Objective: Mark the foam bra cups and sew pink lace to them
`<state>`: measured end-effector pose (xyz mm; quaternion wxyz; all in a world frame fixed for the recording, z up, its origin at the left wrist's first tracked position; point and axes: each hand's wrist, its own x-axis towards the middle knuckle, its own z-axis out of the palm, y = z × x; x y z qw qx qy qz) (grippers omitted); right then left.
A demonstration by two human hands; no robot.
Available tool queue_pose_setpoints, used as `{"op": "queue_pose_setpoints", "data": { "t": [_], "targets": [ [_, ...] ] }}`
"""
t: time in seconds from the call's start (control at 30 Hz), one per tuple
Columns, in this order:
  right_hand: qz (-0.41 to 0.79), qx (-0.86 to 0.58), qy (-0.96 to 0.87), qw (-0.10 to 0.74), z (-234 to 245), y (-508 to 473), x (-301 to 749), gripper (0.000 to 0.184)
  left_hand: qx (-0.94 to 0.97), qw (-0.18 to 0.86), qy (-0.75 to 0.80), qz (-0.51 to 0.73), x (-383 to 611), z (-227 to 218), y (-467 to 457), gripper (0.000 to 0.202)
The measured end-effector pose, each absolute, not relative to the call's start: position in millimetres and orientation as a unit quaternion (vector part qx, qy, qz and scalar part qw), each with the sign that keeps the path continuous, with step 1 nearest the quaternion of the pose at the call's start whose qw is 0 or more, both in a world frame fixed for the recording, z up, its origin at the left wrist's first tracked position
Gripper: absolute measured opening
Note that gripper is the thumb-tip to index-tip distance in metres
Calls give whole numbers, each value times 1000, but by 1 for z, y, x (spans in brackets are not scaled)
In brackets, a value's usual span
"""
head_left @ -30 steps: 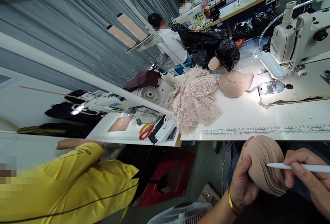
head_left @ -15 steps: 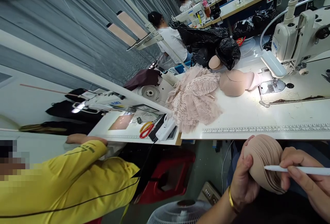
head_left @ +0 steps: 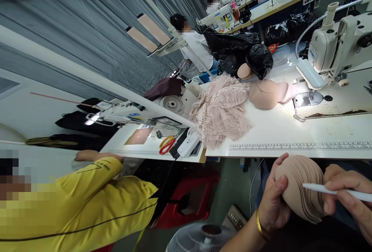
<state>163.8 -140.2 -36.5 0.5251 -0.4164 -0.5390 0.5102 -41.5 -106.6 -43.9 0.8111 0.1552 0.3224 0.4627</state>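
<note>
A stack of beige bra cups (head_left: pixel 293 182), nested in one another, is gripped at its left side by my left hand (head_left: pixel 274 198), thumb on the face of the front cup. My right hand (head_left: pixel 345 192) pinches a white pen (head_left: pixel 354 194), its tip over the layered edges of the stack; whether the tip touches, I cannot tell. The fingers of that hand are close against the stack's right side. Both hands are in front of the table edge, below the printed ruler strip (head_left: pixel 299 146).
Pale pink lace fabric (head_left: pixel 221 108) lies beside more beige cups (head_left: pixel 264 94) and a sewing machine (head_left: pixel 328 50). Behind are black plastic bags (head_left: pixel 232 45). A co-worker in yellow (head_left: pixel 95 201) sits at left, near red-and-yellow scissors (head_left: pixel 167 144). A fan (head_left: pixel 200 238) stands below.
The pen and my right hand have shifted slightly right, and the pen now slopes more. The cup stack has turned a little, and its layered edges are fanned out more. The view has moved slightly.
</note>
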Motion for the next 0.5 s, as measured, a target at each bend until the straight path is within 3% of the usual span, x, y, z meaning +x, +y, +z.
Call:
{"op": "queue_pose_setpoints", "data": {
  "t": [0.13,0.27,0.37,0.5],
  "targets": [
    [483,-513,-574,418,-23,-123,180,37,353,781,304,416,-60,-37,-87,115],
    [550,-471,-619,304,0,-107,169,52,608,649,304,342,-77,-25,-64,134],
    [572,-433,-614,329,14,-98,154,57,689,558,308,345,-84,-22,-55,125],
    [561,-419,-560,443,18,-87,145,61,550,596,343,475,-85,-33,-48,125]
  ]
}}
